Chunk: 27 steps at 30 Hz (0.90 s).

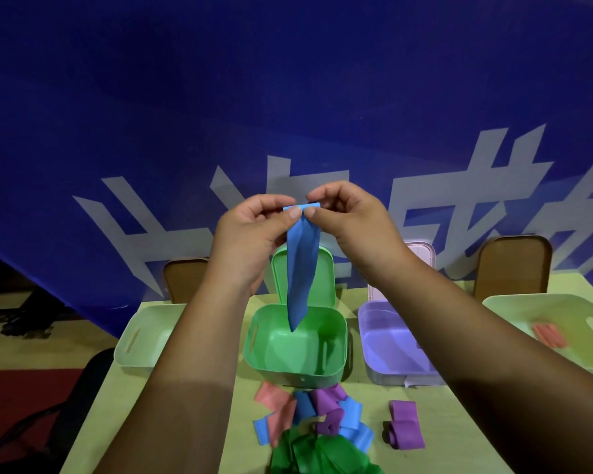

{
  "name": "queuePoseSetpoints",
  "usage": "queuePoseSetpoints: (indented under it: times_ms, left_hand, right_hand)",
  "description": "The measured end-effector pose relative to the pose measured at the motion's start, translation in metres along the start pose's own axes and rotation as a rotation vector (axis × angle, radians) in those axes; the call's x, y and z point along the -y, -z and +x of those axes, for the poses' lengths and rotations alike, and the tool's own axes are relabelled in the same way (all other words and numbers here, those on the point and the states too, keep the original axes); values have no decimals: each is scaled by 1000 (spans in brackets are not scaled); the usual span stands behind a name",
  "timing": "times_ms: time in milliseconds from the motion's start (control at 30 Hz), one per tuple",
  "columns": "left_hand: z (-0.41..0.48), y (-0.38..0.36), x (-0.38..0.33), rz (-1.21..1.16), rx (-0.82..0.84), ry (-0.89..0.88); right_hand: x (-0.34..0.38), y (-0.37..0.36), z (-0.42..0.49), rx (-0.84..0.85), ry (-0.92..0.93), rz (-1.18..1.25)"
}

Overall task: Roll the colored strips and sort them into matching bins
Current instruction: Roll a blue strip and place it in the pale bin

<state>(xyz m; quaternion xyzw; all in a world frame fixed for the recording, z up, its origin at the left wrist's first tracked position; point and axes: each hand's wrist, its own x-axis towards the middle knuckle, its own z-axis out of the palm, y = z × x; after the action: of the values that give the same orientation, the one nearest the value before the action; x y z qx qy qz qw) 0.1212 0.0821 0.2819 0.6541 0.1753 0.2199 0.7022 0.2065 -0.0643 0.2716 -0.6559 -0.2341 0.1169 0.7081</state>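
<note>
Blue strip (pixel 300 268) hanging creased, top edge pinched by both hands

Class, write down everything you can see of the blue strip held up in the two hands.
The blue strip is a plain, matte, limp band, like thin fabric or rubber. It hangs unrolled, lengthwise-creased, narrowing to a point below. The left hand and right hand pinch its top edge, side by side. Its tip shows over the open green bin.
</note>
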Motion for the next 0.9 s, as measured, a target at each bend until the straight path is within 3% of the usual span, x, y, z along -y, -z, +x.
queuePoseSetpoints:
  times_ms: [400,900]
  left_hand:
    - [5,0,0,49,-3,-62]
    - [6,-5,5,59,20,-53]
  right_hand:
    - [0,5,2,-22,3,-85]
    - [-5,8,3,-13,-20,31]
